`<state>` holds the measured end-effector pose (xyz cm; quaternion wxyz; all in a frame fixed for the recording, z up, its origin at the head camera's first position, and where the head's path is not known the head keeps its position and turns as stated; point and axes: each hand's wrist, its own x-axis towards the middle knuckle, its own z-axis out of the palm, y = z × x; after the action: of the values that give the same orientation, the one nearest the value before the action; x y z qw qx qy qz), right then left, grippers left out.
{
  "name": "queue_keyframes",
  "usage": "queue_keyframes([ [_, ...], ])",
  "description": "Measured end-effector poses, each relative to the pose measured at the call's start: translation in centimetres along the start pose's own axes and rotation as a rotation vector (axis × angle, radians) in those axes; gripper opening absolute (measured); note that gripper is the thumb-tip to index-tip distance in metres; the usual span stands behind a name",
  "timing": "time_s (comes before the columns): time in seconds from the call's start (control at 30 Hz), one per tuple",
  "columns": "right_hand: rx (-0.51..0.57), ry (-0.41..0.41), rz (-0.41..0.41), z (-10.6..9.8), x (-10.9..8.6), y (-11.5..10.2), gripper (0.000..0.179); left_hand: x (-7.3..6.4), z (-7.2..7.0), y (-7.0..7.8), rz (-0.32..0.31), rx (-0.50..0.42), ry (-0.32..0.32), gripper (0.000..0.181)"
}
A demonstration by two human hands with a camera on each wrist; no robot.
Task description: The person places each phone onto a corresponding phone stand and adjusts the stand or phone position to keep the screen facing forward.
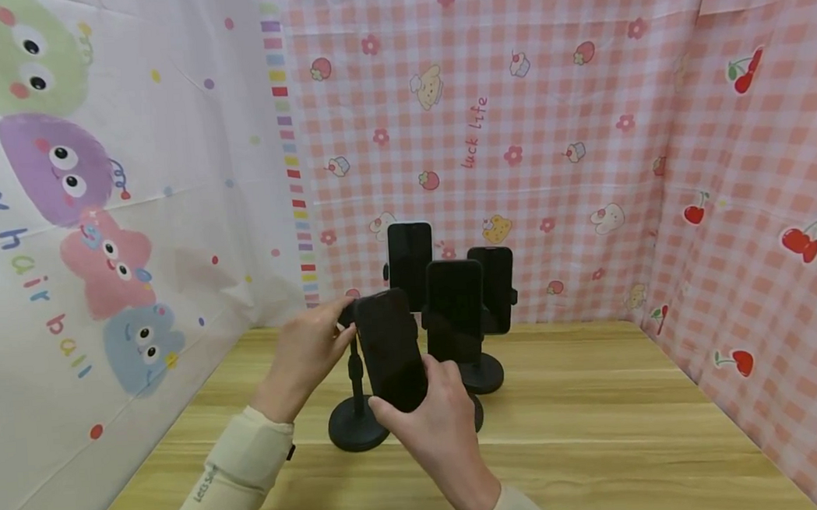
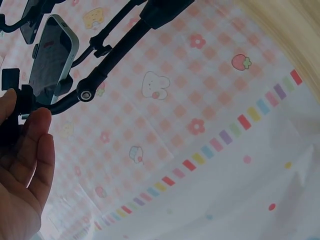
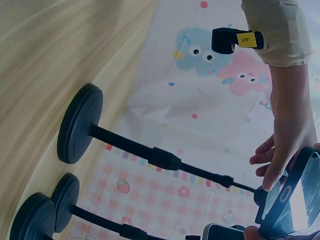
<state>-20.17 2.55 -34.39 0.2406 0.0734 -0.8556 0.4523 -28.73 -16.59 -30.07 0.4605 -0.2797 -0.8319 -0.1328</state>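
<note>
In the head view my right hand (image 1: 441, 421) grips the lower part of a dark smartphone (image 1: 389, 350), thumb on one side and fingers on the other. The phone leans slightly, at the front left phone stand (image 1: 358, 423). My left hand (image 1: 308, 356) is at the phone's upper left corner. The left wrist view shows its thumb and fingertips pinching the black clamp (image 2: 24, 100) at the top of that stand. Seen from the right wrist, the clamp (image 3: 265, 202) is right beside the phone (image 3: 295, 195); whether the phone is seated in it I cannot tell.
Close behind, to the right, stand several phones on black stands: one phone (image 1: 456, 310) nearest, one at the back left (image 1: 410, 259), another at the back right (image 1: 498, 288). Patterned cloths (image 1: 547, 106) hang behind and beside the wooden table (image 1: 588, 431).
</note>
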Motion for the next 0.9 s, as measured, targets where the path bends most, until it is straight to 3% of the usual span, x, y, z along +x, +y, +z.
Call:
queue_keyframes([
  [0.27,0.055,0.006,-0.060,1.2,0.8,-0.9,0.074,-0.2,0.1,-0.1,-0.032,-0.091,0.009,0.021],
  [0.4,0.055,0.016,-0.080,1.7,1.3,-1.3,0.073,-0.5,0.0,-0.2,-0.035,-0.119,0.021,0.024],
  [0.63,0.053,0.031,-0.076,2.2,2.2,-1.7,0.078,-0.9,-0.1,-0.7,0.019,-0.164,0.064,0.029],
  [0.9,0.099,0.017,-0.088,3.0,3.5,-1.7,0.081,-1.0,-0.2,-1.2,0.046,-0.226,0.070,0.036],
])
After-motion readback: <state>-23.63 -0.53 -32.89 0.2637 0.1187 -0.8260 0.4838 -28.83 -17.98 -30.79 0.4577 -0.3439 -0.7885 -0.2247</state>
